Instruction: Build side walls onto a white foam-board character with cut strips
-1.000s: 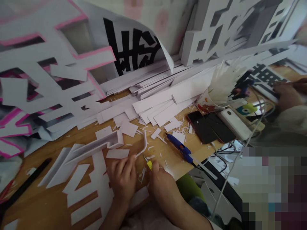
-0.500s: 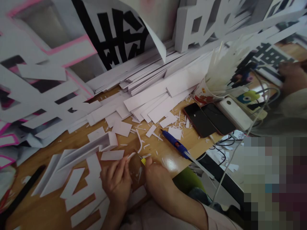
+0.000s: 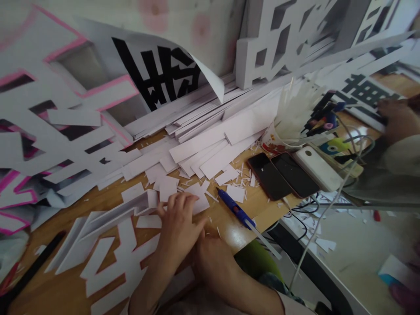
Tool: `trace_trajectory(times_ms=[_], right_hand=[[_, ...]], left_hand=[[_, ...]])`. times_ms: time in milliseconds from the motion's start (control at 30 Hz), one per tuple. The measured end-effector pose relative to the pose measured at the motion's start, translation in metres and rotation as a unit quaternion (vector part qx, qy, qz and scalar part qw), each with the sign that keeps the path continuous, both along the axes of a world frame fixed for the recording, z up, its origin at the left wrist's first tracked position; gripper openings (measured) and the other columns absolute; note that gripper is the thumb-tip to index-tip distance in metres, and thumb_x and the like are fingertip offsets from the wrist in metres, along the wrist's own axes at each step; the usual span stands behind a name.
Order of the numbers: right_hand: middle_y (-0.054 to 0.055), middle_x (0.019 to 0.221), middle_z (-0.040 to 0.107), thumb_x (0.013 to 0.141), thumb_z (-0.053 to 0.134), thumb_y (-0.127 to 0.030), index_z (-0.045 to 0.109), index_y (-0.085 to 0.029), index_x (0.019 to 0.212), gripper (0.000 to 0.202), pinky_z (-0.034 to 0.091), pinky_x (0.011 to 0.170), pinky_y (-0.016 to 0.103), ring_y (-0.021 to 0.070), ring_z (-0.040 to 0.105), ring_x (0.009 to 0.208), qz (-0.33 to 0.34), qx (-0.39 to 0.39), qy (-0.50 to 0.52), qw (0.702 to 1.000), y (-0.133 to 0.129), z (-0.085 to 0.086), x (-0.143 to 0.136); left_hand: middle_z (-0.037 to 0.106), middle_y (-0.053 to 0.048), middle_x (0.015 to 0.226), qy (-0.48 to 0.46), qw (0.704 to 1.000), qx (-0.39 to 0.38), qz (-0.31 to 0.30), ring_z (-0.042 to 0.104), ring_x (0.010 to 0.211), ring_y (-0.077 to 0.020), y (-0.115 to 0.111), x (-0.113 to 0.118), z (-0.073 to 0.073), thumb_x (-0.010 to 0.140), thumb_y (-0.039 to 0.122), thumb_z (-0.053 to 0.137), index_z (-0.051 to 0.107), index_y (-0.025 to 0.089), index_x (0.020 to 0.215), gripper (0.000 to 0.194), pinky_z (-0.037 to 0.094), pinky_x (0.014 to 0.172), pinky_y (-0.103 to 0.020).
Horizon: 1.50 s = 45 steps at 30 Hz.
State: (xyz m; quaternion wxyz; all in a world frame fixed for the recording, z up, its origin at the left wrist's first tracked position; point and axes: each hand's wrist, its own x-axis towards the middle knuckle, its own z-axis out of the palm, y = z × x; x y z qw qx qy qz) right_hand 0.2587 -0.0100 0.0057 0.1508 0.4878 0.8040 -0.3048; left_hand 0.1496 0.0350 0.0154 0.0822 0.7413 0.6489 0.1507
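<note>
My left hand (image 3: pixel 180 222) is open, its fingers spread over loose white foam-board pieces (image 3: pixel 199 196), with fingertips at or just above them. Close beside it, my right hand (image 3: pixel 215 256) is closed. The yellow tool with a thin tip, seen in it earlier, is now hidden behind my left hand. A blue glue gun (image 3: pixel 234 206) lies right of my hands, a clear glue stick (image 3: pixel 267 245) sticking out of its back end. Left of my hands are a folded white strip form (image 3: pixel 114 216) and a cut white character with pink edges (image 3: pixel 126 247).
White strips (image 3: pixel 226 127) are piled along the back. Large white characters (image 3: pixel 259 52) stand behind them. At right are dark phones (image 3: pixel 269 175), a white power bank (image 3: pixel 318 168), a cup of glue sticks (image 3: pixel 278 138) and cables (image 3: pixel 308 245). Another person's hand (image 3: pixel 400 118) is at far right.
My left hand has let go of a small white piece, opened and reached forward over the scraps. My right hand stays closed, its yellow tool now out of sight. The view has shifted slightly.
</note>
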Motion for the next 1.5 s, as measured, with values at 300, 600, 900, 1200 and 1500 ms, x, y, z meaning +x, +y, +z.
trace_trajectory(times_ms=[300,600,900,1200,1500], right_hand=[[0.024,0.130,0.062,0.092,0.050,-0.001,0.061,-0.011,0.127,0.039,0.056,0.093,0.042,0.0305,0.064,0.117,-0.047,0.053,0.019,0.997,0.000,-0.004,0.014],[0.014,0.117,0.067,0.094,0.064,-0.033,0.042,-0.017,0.146,0.059,0.058,0.086,0.036,0.0245,0.067,0.103,-0.138,0.160,0.390,0.896,0.001,0.020,0.029],[0.006,0.095,0.067,0.102,0.045,-0.051,0.066,-0.021,0.106,0.037,0.056,0.066,0.024,0.0158,0.069,0.082,-0.146,0.072,0.556,0.815,-0.013,0.029,0.000],[0.008,0.096,0.067,0.101,0.049,-0.043,0.069,-0.022,0.100,0.029,0.056,0.078,0.034,0.0200,0.066,0.089,-0.114,0.107,0.596,0.787,-0.042,0.031,-0.067],[0.005,0.078,0.068,0.099,0.052,-0.042,0.068,-0.020,0.087,0.030,0.057,0.071,0.030,0.0182,0.067,0.076,-0.122,0.120,0.527,0.833,-0.053,0.024,-0.124]], left_hand=[[0.075,-0.002,0.091,-0.040,0.998,-0.038,-0.044,0.071,0.082,-0.0183,0.018,-0.018,-0.009,0.085,0.012,0.066,0.072,0.020,0.082,0.010,0.053,0.074,-0.031],[0.073,-0.001,0.098,-0.130,0.966,0.221,0.015,0.069,0.090,-0.0142,-0.042,-0.035,0.039,0.090,0.016,0.065,0.071,0.023,0.098,0.011,0.056,0.086,-0.026],[0.056,-0.007,0.134,-0.381,0.914,0.130,0.051,0.062,0.119,-0.0269,-0.107,-0.070,0.019,0.090,0.031,0.067,0.074,0.031,0.099,0.011,0.062,0.091,-0.041],[0.077,-0.005,0.097,-0.486,0.843,0.182,0.143,0.074,0.084,-0.0221,-0.142,-0.113,0.022,0.084,0.050,0.072,0.076,0.026,0.073,0.027,0.062,0.063,-0.028],[0.076,-0.001,0.082,-0.515,0.811,0.186,0.207,0.073,0.074,-0.0154,-0.154,-0.155,-0.010,0.090,0.047,0.065,0.072,0.024,0.069,0.032,0.060,0.063,-0.020]])
